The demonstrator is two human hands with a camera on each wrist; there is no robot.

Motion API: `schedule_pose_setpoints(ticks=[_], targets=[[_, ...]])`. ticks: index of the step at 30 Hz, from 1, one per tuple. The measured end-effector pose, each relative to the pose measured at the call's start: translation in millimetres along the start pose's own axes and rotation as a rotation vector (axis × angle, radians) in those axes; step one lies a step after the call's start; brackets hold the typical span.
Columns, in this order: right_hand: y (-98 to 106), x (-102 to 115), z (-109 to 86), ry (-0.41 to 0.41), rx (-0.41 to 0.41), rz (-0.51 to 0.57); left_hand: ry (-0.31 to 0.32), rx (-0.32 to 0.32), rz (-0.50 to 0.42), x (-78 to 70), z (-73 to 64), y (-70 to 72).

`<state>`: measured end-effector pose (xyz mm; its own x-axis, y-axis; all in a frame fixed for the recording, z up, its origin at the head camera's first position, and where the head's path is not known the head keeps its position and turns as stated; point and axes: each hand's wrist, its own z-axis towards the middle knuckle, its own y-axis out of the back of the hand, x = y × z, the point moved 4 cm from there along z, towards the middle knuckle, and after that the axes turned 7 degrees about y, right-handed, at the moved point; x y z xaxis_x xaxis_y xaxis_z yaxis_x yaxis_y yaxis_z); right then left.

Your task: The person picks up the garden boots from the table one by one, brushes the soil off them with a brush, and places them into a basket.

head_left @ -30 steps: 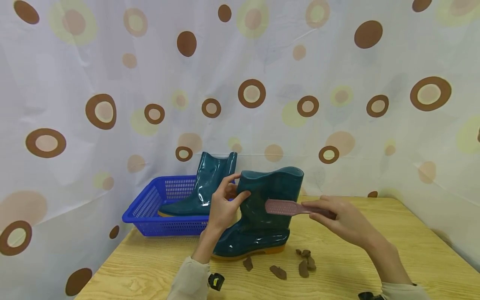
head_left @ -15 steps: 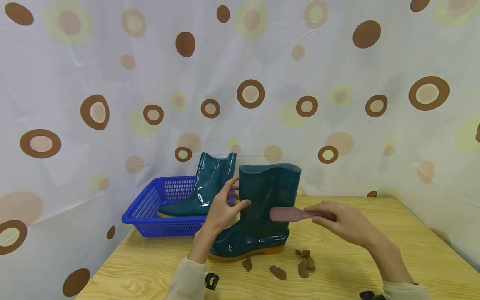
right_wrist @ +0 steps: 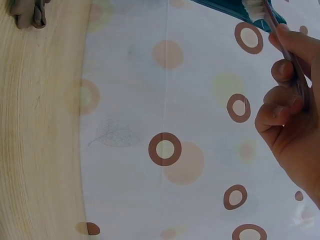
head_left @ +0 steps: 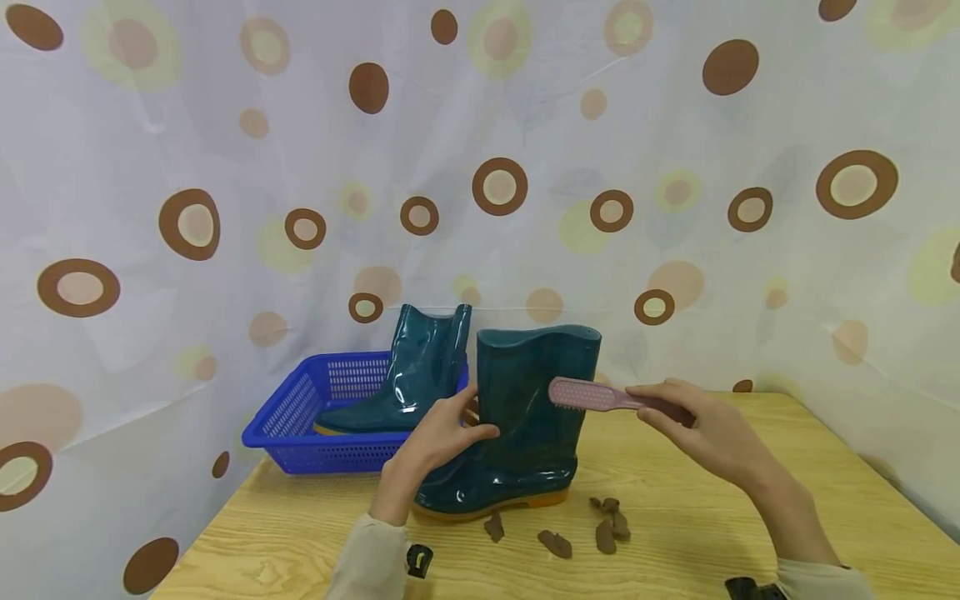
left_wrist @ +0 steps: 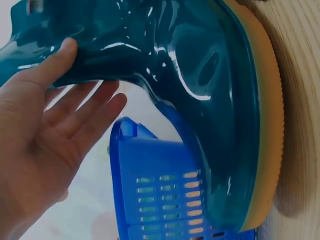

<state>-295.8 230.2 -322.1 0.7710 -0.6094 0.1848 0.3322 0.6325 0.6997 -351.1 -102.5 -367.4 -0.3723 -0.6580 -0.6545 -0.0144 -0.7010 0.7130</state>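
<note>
A dark green rain boot (head_left: 525, 417) with an orange sole stands upright on the wooden table (head_left: 697, 517), toe to the left. My left hand (head_left: 438, 437) holds its shaft just above the ankle, thumb on the near face and fingers passing behind the front edge. In the left wrist view, the thumb (left_wrist: 62, 57) lies on the glossy shaft. My right hand (head_left: 697, 421) grips the handle of a pink brush (head_left: 585, 394), whose head overlaps the upper shaft in the head view. White bristles (right_wrist: 254, 11) show in the right wrist view, pointing toward the boot.
Behind and to the left, a blue plastic basket (head_left: 337, 457) holds another green boot (head_left: 420, 367). Several brown clumps (head_left: 555, 544) lie on the table in front of the standing boot. A spotted curtain (head_left: 525, 267) hangs behind the table.
My left hand has slid down the boot's shaft from near the top. The brush dipped, then rose, and has shifted slightly right. The boot has straightened from a slight tilt.
</note>
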Motion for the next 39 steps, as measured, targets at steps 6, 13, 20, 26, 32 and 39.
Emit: schedule_pose_setpoints(ticks=[6, 13, 20, 26, 32, 39], targets=[[8, -2, -0.9, 0.014, -0.100, 0.024, -0.012, -0.051, -0.031, -3.6, 1.5, -3.6], [13, -4, -2.0, 0.013, -0.130, 0.037, -0.045, -0.133, -0.096, -8.5, 1.4, -7.0], [19, -6, -3.7, -0.043, -0.142, 0.049, -0.055, -0.213, -0.184, -17.4, 0.8, -2.5], [24, -8, -6.0, -0.077, -0.159, 0.077, -0.037, -0.260, -0.281, -27.1, 0.1, 3.3], [27, -11, -8.3, -0.099, -0.193, 0.082, -0.060, -0.321, -0.311, -36.3, -0.6, 9.4], [26, -12, -9.5, -0.119, -0.179, 0.081, -0.066, -0.382, -0.327, -42.2, -5.1, 13.7]])
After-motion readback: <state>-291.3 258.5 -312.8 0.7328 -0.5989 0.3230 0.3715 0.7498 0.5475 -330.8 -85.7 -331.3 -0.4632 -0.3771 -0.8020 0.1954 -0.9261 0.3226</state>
